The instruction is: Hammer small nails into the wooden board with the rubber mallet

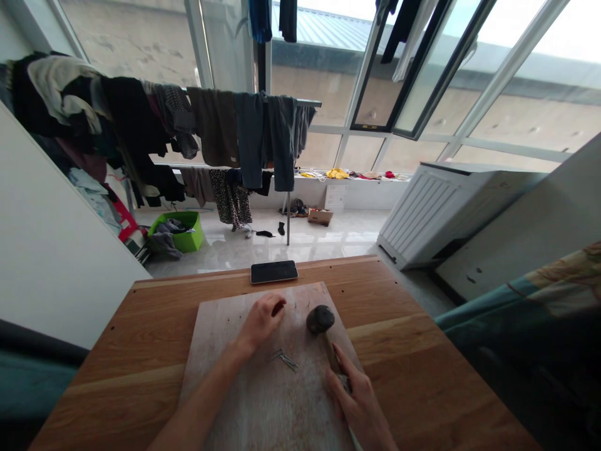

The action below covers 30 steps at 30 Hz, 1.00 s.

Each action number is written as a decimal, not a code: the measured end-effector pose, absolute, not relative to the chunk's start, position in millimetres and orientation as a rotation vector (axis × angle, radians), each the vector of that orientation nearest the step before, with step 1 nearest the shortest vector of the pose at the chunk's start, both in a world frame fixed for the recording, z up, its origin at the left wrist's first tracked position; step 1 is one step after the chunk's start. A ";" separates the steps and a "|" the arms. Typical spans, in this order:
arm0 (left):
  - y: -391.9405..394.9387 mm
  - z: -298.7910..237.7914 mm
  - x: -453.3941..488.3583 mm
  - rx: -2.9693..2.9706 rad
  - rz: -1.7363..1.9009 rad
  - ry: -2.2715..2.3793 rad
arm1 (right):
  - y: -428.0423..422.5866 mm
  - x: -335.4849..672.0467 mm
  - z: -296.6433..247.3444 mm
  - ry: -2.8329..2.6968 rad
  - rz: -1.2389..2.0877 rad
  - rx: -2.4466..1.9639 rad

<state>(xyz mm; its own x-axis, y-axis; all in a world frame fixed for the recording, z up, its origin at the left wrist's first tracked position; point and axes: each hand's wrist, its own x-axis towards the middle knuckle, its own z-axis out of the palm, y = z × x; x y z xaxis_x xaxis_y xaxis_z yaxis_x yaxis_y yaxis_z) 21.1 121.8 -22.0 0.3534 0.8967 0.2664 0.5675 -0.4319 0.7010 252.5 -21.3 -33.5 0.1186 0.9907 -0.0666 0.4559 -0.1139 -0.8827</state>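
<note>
My right hand [353, 389] is wrapped round the wooden handle of a black-headed mallet [320, 319], whose head is over the right part of a pale wooden board [244, 401]. Over the board's far half is my left hand [263, 318], its fingers curled in together. Whatever those fingers may pinch is too small or hidden to make out. Between the hands, a few loose nails [287, 359] lie in a small heap on the board. Small dark marks dot the board near its far edge.
Beneath the board is a brown wooden table [404, 369]. A phone [274, 272] lies at its far edge. Beyond are a laundry rack [288, 219] hung with clothes, a green bin [190, 233] and a white ribbed cabinet [422, 207]. A curtain [511, 300] hangs at right.
</note>
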 end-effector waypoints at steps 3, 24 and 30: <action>120.2 -30.9 20.3 2.031 0.963 1.260 | -21.6 253.8 -35.3 -1.431 0.928 -1.673; 126.3 -37.1 18.8 1.963 1.049 1.212 | 18.6 198.9 -5.0 -1.479 1.152 -1.477; 127.6 -33.7 19.0 1.961 0.977 1.228 | 18.8 196.1 -12.4 -1.464 1.134 -1.496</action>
